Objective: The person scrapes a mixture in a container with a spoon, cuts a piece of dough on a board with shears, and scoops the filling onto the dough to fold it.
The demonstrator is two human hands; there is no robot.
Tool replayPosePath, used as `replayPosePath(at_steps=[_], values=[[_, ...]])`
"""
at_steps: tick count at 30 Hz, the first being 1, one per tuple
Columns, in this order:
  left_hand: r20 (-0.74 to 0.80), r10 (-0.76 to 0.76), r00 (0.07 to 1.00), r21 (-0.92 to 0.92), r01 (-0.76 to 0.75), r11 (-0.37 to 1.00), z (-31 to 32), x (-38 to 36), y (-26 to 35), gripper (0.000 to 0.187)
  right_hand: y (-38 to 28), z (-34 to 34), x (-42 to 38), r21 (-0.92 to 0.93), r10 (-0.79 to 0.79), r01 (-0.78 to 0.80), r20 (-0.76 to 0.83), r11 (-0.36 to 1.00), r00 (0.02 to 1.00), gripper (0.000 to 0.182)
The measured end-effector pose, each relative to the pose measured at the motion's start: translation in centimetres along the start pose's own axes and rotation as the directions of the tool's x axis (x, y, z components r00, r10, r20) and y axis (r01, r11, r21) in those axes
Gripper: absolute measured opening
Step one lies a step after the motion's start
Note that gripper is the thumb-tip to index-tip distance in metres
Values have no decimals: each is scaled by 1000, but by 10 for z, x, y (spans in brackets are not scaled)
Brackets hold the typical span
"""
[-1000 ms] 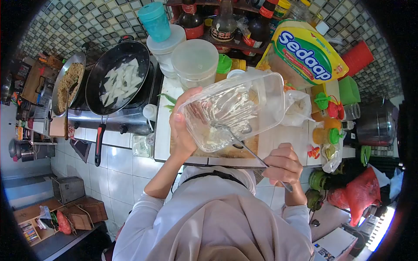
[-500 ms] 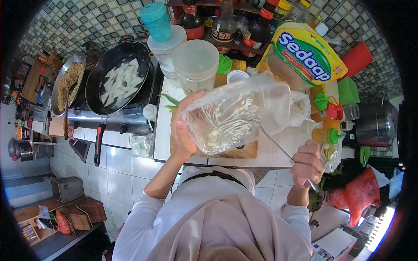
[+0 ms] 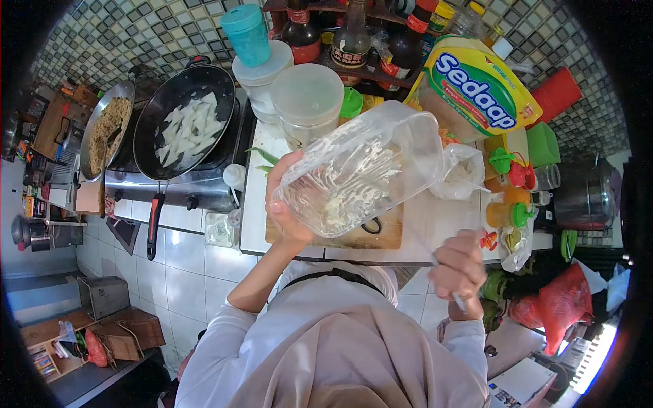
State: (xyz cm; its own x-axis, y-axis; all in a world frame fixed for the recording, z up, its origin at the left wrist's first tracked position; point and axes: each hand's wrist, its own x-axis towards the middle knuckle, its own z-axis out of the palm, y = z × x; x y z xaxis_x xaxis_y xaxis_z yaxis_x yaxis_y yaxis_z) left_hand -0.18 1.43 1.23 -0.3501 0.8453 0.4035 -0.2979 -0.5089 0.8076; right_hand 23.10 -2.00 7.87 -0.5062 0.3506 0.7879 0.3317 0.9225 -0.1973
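My left hand (image 3: pixel 286 214) grips the left end of a clear plastic container (image 3: pixel 364 173), which is tilted above the counter. Streaks and clumps of a whitish paste cling to its inside. To the right of the container, my right hand (image 3: pixel 459 268) is closed around the metal handle of a spoon (image 3: pixel 461 300). Motion blurs the spoon, and its bowl end cannot be made out. Beneath the container lies a wooden cutting board (image 3: pixel 390 236), with a black loop handle (image 3: pixel 372 225) showing on it.
On the stove at left are a black frying pan (image 3: pixel 151 146) with white slices and a pan of brown crumbly food (image 3: pixel 109 126). Lidded tubs (image 3: pixel 306 102), sauce bottles (image 3: pixel 350 41) and a yellow-green Sedaap pouch (image 3: pixel 476 85) line the back. A plastic bag (image 3: pixel 462 173) sits right.
My right hand has moved left and slightly down, drawing the spoon out of the container. The container has shifted a little to the left and tilted more, uncovering the black loop.
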Motion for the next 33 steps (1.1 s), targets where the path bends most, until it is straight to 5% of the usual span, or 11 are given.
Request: replayPosePath(at_steps=[5,16,25,33], values=[[-14,-7,1000,56,8,998,0,-2,-4,82,2,-12,9,-121,94,-95,-15,988,996,23],[-87,-30,996,84,38,996,1,-14,-15,82,-12,24,7,-26,-239,243,112,970,965,14],[-117,-38,992,57,45,997,12,-6,-11,80,-2,19,1,46,-56,55,26,997,998,15],[-56,-70,996,45,72,996,12,-6,-9,82,1,24,10,128,-157,141,132,982,979,20]])
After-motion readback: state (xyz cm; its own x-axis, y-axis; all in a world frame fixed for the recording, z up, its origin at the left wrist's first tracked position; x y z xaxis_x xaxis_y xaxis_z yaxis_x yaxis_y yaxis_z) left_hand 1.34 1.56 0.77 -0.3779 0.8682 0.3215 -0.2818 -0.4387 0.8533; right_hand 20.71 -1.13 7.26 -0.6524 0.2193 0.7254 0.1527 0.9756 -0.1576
